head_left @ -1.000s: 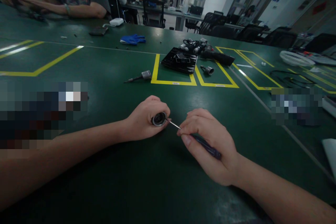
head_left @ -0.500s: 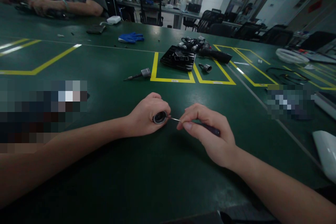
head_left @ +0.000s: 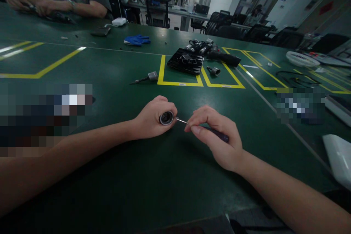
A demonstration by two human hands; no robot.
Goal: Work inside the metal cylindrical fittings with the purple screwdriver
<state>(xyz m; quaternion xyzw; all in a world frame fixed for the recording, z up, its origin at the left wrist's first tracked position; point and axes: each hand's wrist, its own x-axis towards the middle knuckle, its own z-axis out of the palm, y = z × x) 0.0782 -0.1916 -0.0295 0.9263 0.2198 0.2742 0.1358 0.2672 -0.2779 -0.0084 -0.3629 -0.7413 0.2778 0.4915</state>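
My left hand point(head_left: 156, 119) is closed around a round, hollow metal part point(head_left: 166, 117), its open dark end facing me. The rest of that part is hidden in my fist. In my right hand point(head_left: 216, 135) is a screwdriver point(head_left: 219, 134) with a dark handle and a thin metal shaft, pinched near the front by thumb and fingers. Its tip points left at the rim of the metal part, beside my left fingertips; whether it touches, I cannot tell.
Ahead lie a metal-ended piece with a thin stem point(head_left: 148, 76), a black glossy packet point(head_left: 186, 60), a small metal connector point(head_left: 214, 71), bundled cables point(head_left: 203, 45) and a blue glove point(head_left: 137, 40). A white object point(head_left: 338, 159) sits at right. Across the table another person's hands point(head_left: 49, 5) work.
Both my hands have shifted up slightly. The screwdriver tip has drawn back a little from the metal part's rim, with more shaft showing.
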